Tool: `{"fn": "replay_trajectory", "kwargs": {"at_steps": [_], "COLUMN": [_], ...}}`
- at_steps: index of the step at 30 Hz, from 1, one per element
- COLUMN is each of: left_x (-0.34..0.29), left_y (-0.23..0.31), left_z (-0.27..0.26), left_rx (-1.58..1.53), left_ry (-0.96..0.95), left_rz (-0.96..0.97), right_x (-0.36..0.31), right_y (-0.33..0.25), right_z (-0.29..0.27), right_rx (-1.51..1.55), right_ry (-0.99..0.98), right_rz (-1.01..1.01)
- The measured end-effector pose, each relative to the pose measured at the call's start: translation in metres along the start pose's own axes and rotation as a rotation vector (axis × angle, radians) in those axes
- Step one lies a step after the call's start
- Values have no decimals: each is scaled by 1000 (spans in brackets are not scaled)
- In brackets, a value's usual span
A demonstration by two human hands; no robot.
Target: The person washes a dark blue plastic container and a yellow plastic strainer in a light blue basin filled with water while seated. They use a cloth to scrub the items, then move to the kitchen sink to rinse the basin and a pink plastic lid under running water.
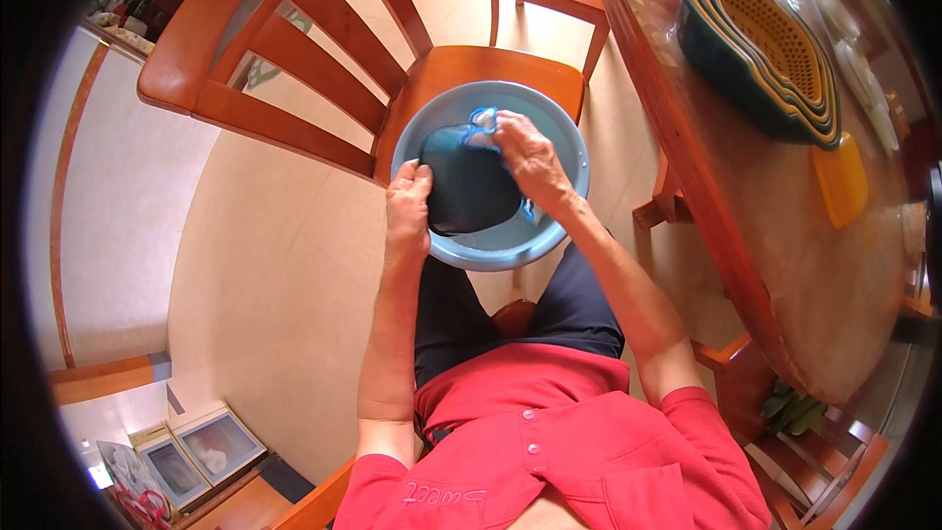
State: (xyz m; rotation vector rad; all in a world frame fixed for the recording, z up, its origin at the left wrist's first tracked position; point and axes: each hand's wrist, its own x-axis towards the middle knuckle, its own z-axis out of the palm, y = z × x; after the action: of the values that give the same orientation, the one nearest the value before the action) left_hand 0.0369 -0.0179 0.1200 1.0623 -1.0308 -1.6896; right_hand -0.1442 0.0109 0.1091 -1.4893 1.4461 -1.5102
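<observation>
Left hand (406, 204): thumb and fingers pinching rim of dark-teal plastic container (471, 191); right hand (533, 159): fingers curled on blue-edged white cloth (480, 134) against it; container over blue-grey washbasin (502, 257), basin on wooden chair (446, 65); farther right, nested strainer baskets (721, 80) on table (751, 201)

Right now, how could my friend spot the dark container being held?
Find the wooden chair, then the round pale-blue basin over it. There, the left hand grips the container: dark green, unlike the basin or the blue-and-white cloth.
</observation>
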Motion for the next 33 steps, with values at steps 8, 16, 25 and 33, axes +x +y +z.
{"fn": "replay_trajectory", "kwargs": {"at_steps": [8, 16, 25, 33], "left_x": [3, -27, -41, -30], "left_y": [-12, -9, -17, -22], "left_z": [27, 50, 45, 16], "left_rx": [5, 654, 1253, 220], "left_ry": [107, 183, -154, 167], "left_rz": [-64, 395, 877, 287], "right_x": [-25, 2, -13, -35], "right_y": [-29, 1, 11, 10], "right_z": [29, 18, -16, -21], "right_rx": [-587, -101, 532, 817], "right_ry": [13, 84, 58, 150], "right_rz": [-403, 57, 704, 580]}}
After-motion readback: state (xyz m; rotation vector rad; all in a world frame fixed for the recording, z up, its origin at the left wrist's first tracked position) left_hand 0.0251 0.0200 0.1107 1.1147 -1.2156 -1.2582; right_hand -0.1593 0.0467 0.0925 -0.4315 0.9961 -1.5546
